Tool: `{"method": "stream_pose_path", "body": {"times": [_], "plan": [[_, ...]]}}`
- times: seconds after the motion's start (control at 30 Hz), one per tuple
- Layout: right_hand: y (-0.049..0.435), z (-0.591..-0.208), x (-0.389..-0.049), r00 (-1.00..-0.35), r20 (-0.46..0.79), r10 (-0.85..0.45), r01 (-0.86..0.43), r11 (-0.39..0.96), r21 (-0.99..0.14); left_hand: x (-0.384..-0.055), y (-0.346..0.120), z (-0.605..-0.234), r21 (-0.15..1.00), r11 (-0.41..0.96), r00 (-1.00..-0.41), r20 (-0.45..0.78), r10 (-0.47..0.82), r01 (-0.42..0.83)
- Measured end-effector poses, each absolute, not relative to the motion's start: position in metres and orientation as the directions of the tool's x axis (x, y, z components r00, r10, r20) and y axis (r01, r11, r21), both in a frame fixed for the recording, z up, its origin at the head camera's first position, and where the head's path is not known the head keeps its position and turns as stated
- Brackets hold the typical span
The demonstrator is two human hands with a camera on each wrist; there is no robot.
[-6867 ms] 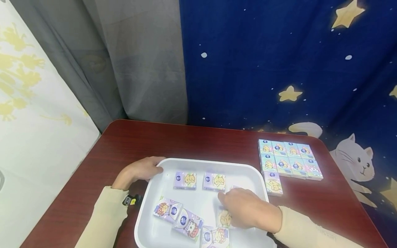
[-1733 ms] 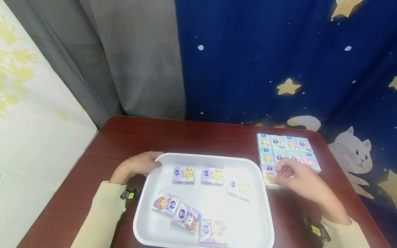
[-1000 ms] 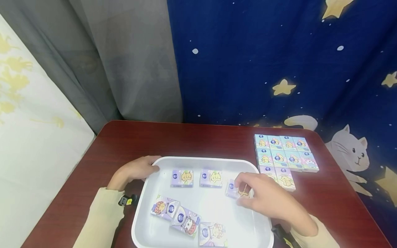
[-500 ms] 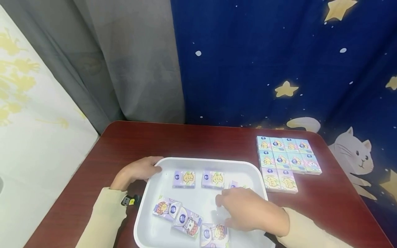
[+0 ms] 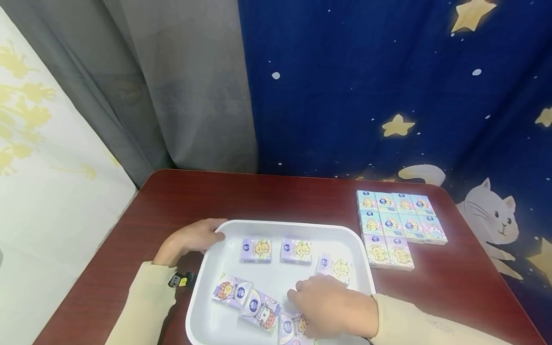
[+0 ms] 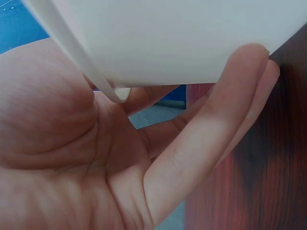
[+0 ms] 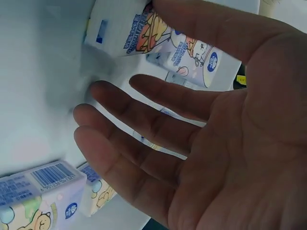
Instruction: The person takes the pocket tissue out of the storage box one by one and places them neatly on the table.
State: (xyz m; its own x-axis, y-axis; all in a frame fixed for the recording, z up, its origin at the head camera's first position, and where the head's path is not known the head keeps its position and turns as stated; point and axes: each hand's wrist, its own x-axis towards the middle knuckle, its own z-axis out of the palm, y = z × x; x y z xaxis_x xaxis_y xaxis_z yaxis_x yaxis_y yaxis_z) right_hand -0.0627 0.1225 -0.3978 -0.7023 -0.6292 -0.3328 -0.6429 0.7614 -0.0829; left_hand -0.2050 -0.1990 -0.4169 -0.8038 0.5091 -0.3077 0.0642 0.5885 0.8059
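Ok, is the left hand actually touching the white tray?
Touching. In the left wrist view, the left hand grips the white tray, a finger against its outer wall.

The left arm (image 5: 142, 306) rises from the lower edge, and the left hand (image 5: 194, 238) bends to the right in a holding grip, its fingers (image 6: 201, 139) only slightly curved, the base of the thumb lying opposite to them. The right arm (image 5: 414, 321) enters from the lower right; the right hand (image 5: 323, 306) is turned palm down, with fingers (image 7: 148, 122) loosely extended, small gaps between some of them, and the thumb set well apart.
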Motion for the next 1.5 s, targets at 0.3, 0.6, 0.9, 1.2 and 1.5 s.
{"method": "stream_pose_path", "body": {"times": [0.3,0.6,0.9,1.2,1.5], "plan": [[0.120,-0.399,-0.051,-0.697,-0.374,-0.612,-0.605,0.782,-0.151,-0.204,-0.200,-0.416,0.802,0.595,-0.810,-0.309,0.497,0.059],[0.117,-0.395,-0.048,-0.723,-0.506,-0.470,-0.401,0.882,-0.247,-0.203,-0.199,-0.416,0.800,0.597,-0.810,-0.309,0.498,0.062],[0.126,-0.393,-0.048,-0.690,-0.386,-0.613,-0.588,0.785,-0.195,-0.204,-0.203,-0.421,0.803,0.593,-0.809,-0.309,0.501,0.060],[0.133,-0.378,-0.057,-0.680,-0.386,-0.624,-0.606,0.774,-0.182,-0.204,-0.204,-0.421,0.809,0.586,-0.805,-0.313,0.504,0.052],[0.162,-0.356,-0.075,-0.685,-0.320,-0.655,-0.507,0.743,-0.437,-0.205,-0.200,-0.418,0.807,0.587,-0.799,-0.309,0.515,0.066]]}}
